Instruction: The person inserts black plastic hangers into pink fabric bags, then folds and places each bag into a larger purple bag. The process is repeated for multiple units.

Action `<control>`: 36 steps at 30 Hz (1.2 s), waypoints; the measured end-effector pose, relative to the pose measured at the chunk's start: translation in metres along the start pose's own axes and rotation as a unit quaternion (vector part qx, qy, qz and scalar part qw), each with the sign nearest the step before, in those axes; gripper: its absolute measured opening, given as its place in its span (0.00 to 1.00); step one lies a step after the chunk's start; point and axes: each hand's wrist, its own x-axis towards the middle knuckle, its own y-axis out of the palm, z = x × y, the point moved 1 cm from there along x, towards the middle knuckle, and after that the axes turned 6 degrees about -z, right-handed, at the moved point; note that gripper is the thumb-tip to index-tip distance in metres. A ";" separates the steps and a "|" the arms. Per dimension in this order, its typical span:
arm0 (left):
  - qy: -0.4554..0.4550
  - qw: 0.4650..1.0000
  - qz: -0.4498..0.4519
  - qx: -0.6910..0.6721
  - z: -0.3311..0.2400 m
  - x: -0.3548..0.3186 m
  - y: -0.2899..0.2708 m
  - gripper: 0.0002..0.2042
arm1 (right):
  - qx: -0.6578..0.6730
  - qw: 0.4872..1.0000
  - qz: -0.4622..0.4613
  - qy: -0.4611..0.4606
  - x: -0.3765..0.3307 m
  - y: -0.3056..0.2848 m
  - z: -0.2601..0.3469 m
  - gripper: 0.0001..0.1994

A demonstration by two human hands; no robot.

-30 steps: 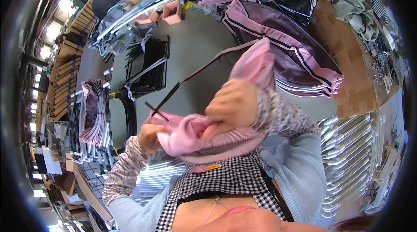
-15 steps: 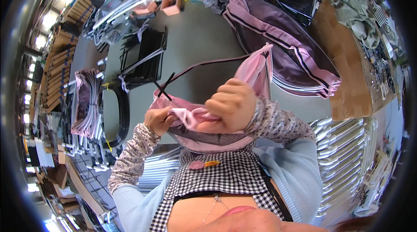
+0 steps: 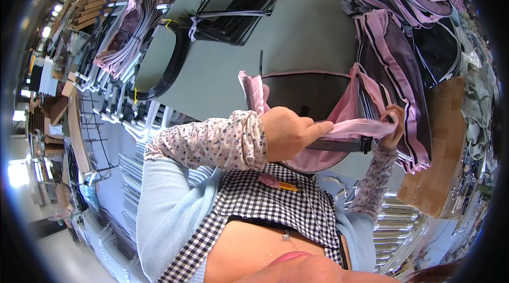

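A pink and dark mesh fabric cover [image 3: 302, 92] lies at the table's near edge in front of my apron. My left hand [image 3: 289, 133] is closed on the pink hem [image 3: 352, 129] of this cover, its thumb and forefinger pinching the fabric. At the hem's right end, my right hand [image 3: 391, 126] grips it with curled fingers, so the hem is stretched between both hands. Below the right hand hangs a small black piece [image 3: 366, 145], perhaps a clip. A thin black rod [image 3: 261, 63] sticks up from the cover's left corner, beside a folded pink edge [image 3: 254, 89].
Bundled black wire frames [image 3: 233, 15] lie at the table's far left, near a curved black strip [image 3: 175, 63]. More pink and grey covers [image 3: 395, 71] are piled on the right beside a cardboard sheet [image 3: 440, 150]. White tubes [image 3: 397, 224] are stacked below the table.
My view has turned, shifting the table's things. My hands have moved apart along the pink hem, the right one reaching its right end. The left forearm now lies across my front.
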 end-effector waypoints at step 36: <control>0.009 0.951 -0.111 0.290 0.154 -0.073 0.158 0.20 | 0.306 0.877 -0.016 0.370 0.010 0.089 -0.008 0.26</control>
